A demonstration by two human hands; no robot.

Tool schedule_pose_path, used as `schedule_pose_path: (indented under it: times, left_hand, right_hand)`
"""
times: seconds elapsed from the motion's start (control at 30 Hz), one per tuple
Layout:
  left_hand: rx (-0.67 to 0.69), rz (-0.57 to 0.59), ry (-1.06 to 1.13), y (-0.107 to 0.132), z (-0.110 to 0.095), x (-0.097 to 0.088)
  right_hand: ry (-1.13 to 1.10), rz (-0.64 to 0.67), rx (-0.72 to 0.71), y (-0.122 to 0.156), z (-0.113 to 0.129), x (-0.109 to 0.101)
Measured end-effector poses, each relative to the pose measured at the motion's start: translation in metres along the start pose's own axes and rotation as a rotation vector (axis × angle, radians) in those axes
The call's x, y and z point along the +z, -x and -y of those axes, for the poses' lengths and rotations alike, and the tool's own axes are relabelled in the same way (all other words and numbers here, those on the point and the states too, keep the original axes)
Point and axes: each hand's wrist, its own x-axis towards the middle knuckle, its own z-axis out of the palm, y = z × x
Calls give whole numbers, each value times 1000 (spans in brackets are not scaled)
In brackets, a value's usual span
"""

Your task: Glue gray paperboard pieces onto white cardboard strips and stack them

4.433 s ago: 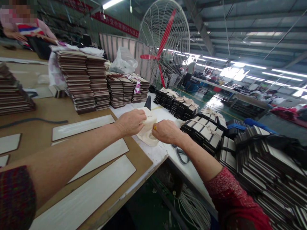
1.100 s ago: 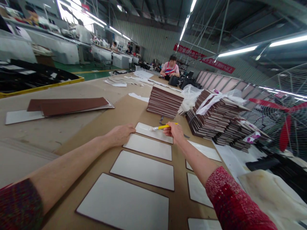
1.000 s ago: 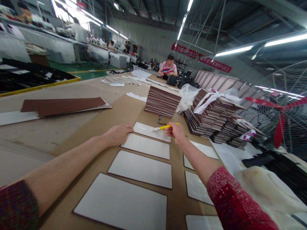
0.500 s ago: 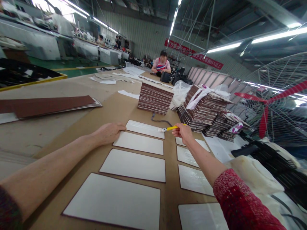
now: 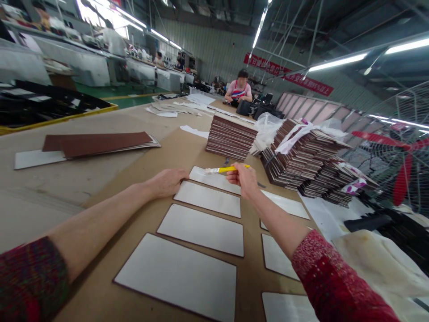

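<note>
My right hand [image 5: 243, 178] is closed around the yellow handle of a paintbrush [image 5: 231, 169]. The brush's pale bristles touch the farthest white board [image 5: 219, 179] in the left column, near its left part. At that board's left end, my left hand [image 5: 170, 181] pinches the edge with fingers together. Nearer to me in the same column lie a second white board [image 5: 208, 197], a third [image 5: 203, 228] and a large front one [image 5: 181, 275], all dark-edged. Another column of white boards [image 5: 286, 204], some glossy, is partly hidden under my right forearm.
Behind the boards stands a tall stack of brown-edged boards [image 5: 231, 136]; bigger piles [image 5: 301, 154] lean to its right. Brown strips [image 5: 103, 144] lie on the left. A caged fan [image 5: 402, 165] stands at the right, and a person [image 5: 239, 89] sits at the far table end.
The brush has swept left along the farthest board, from its right end toward my left hand. My left hand stays at the board's left end. The whole view has shifted somewhat.
</note>
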Motion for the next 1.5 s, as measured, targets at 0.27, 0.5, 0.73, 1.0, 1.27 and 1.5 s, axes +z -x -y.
schedule_pose_path:
  times: [0.27, 0.5, 0.73, 1.0, 1.27, 1.5]
  left_hand:
    - [19, -2, -5, -1, 5, 3]
    - [23, 4, -11, -1, 7, 5]
    - [19, 17, -27, -1, 5, 4]
    - [9, 61, -52, -3, 2, -2]
    - [3, 108, -70, -4, 4, -3]
    - [40, 148, -47, 5, -2, -21]
  right_hand:
    - [48, 84, 80, 0, -20, 48]
    - [148, 64, 98, -8, -23, 28]
    - [175, -24, 32, -7, -16, -16]
    - [194, -110, 27, -5, -12, -69]
    - [174, -179, 8, 4, -12, -105]
    - [83, -190, -25, 14, 3, -97]
